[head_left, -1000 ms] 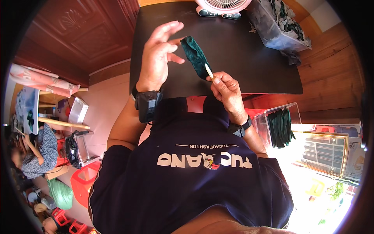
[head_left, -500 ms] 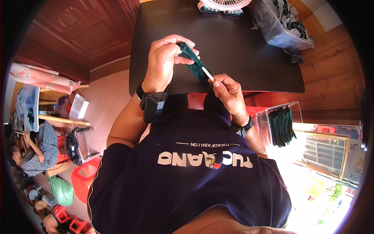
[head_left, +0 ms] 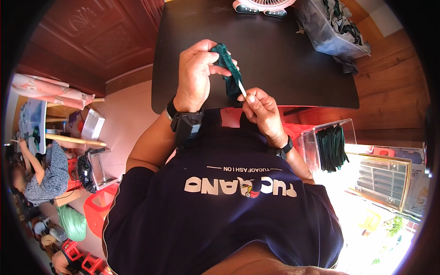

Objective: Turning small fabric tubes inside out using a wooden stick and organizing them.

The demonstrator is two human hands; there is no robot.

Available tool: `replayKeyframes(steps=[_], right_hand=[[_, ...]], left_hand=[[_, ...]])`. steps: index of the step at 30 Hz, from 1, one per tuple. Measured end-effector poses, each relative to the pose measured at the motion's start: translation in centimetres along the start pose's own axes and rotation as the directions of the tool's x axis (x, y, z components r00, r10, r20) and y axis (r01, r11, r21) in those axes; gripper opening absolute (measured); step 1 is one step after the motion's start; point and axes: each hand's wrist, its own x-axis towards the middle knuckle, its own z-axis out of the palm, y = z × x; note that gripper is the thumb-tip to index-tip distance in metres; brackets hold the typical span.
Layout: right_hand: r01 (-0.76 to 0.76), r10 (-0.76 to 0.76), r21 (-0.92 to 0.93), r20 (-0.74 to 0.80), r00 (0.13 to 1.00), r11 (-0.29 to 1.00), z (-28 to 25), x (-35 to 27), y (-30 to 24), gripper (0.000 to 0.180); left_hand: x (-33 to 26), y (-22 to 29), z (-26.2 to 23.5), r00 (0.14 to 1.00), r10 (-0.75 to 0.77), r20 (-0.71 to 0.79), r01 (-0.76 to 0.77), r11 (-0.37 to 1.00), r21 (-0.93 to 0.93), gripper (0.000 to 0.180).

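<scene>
My left hand (head_left: 196,68) pinches a narrow strip of dark green velvety fabric (head_left: 225,59) above the near part of the table. The fabric is folded and bunched over the fingers, and its lower end hangs down toward my right hand. Between the thumb and fingers of my right hand (head_left: 265,114) is a thin white stick (head_left: 243,89), pointing up and left. Its far end meets the fabric; I cannot tell whether the tip is inside a fold or only against it.
Before me is a black table (head_left: 293,68), with a white fan (head_left: 266,5) at its far edge. A clear bin of fabric scraps (head_left: 337,32) stands far right. Dark green strips (head_left: 332,147) hang over a clear container beside my right arm. Another person (head_left: 46,181) sits at left.
The green fabric has bunched up and risen slightly at my left fingers. My right hand has shifted a little left, and the stick has turned steeper against the fabric.
</scene>
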Motion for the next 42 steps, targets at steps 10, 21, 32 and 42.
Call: replayKeyframes(steps=[10, 21, 32, 42], right_hand=[[0.229, -0.287, -0.258, -0.214, 0.934, 0.939, 0.4, 0.1, 0.8, 0.009], [-0.13, 0.125, 0.096, 0.053, 0.991, 0.987, -0.3, -0.3, -0.2, 0.02], [0.05, -0.075, -0.188, -0.132, 0.988, 0.981, 0.4, 0.1, 0.1, 0.015], [-0.181, 0.182, -0.014, 0.041, 0.982, 0.983, -0.2, 0.3, -0.9, 0.022]], left_hand=[[0.0, -0.6, -0.2, 0.999, -0.048, 0.015, 0.049, 0.992, -0.12, 0.024], [-0.7, -1.1, 0.0, 0.999, -0.009, -0.039, 0.012, 0.997, 0.077, 0.023], [-0.2, -1.4, -0.6, 0.997, -0.053, -0.064, 0.049, 0.997, -0.054, 0.02], [-0.6, -1.2, -0.2, 0.998, -0.057, -0.023, 0.06, 0.988, 0.141, 0.024]])
